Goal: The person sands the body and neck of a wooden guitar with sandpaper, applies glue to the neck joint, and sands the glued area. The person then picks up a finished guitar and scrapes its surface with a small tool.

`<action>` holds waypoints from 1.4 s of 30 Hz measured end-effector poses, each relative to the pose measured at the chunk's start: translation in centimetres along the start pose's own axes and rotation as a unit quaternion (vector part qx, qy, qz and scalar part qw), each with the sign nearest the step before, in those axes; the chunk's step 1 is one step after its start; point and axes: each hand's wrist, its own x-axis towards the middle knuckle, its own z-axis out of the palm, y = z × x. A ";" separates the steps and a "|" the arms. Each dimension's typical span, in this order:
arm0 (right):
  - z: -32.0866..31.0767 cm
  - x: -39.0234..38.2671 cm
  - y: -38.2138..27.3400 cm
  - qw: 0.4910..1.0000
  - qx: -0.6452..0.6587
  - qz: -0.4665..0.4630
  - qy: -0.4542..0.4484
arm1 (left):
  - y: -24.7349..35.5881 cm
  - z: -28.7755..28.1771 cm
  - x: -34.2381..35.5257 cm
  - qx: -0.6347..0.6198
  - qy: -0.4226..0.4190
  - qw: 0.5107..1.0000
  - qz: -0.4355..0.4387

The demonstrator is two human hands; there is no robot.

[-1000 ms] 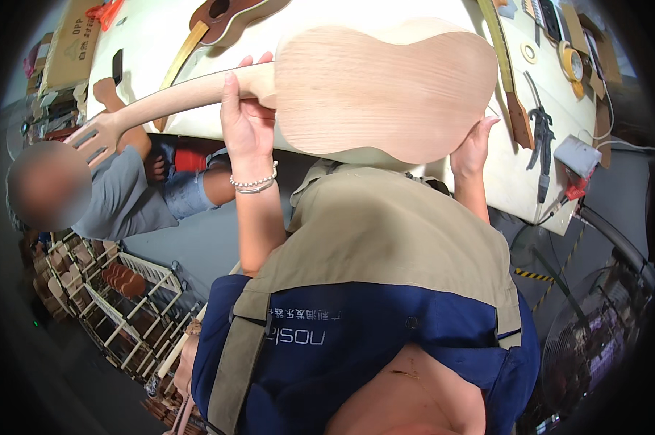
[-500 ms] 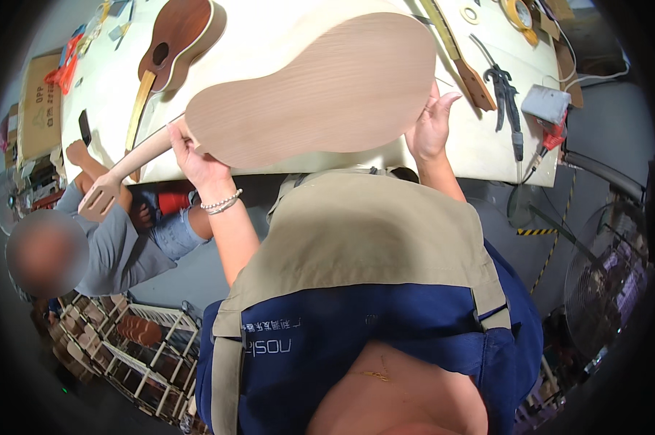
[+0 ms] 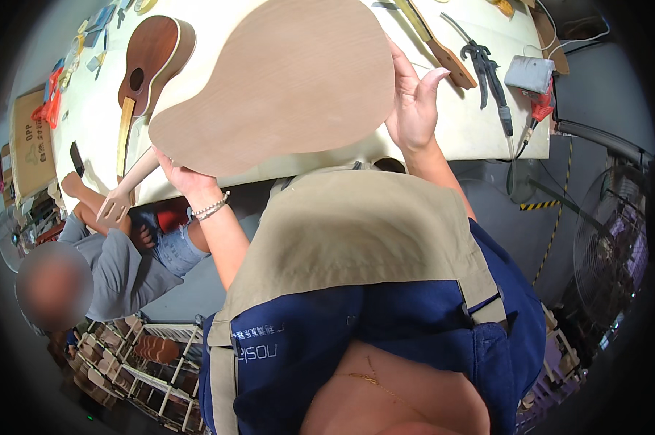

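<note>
An unfinished guitar of bare pale wood (image 3: 284, 87) is held up between my two hands over the near side of the table, its flat face without a sound hole toward me. Its slotted headstock (image 3: 115, 208) points to the lower left. My left hand (image 3: 190, 177) grips the body's edge close to where the neck joins, its fingers partly hidden under the wood. At the wide end my right hand (image 3: 414, 109) supports the rim, fingers along the edge and thumb sticking out.
On the white-covered table (image 3: 516, 145) lie a finished brown small guitar (image 3: 150, 61), another neck (image 3: 443, 54), a black air gun (image 3: 493, 83) and a grey box-shaped tool (image 3: 528, 74). A seated co-worker (image 3: 117, 268) is at left, near the headstock. A fan (image 3: 610, 254) stands at right.
The guitar has shifted left in view together with both hands, and its flat face is turned more fully toward me. The table's things have also shifted left in the picture.
</note>
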 end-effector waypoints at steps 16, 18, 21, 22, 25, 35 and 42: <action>-0.1 1.0 -1.5 0.999 0.017 0.026 0.018 | -0.1 0.5 0.3 0.039 0.092 0.995 0.009; -0.7 0.9 -1.2 0.998 0.022 0.035 0.050 | -0.6 1.2 0.3 0.093 0.149 0.984 0.035; -1.7 1.1 -0.6 0.993 0.019 0.042 0.105 | -0.2 1.2 0.5 0.073 0.101 0.992 0.012; -2.2 1.1 -0.5 0.993 0.032 0.044 0.108 | -0.4 1.7 0.5 0.022 0.011 0.999 -0.040; -2.0 1.2 -0.1 0.984 0.063 0.059 0.159 | -2.2 5.0 0.0 0.143 0.112 0.983 0.013; -3.4 0.7 1.2 0.981 0.071 0.093 0.155 | -3.0 8.5 -0.8 0.240 0.119 0.961 0.073; -3.0 0.4 1.4 0.982 0.091 0.054 0.155 | -3.5 9.9 -1.0 0.243 0.110 0.958 0.103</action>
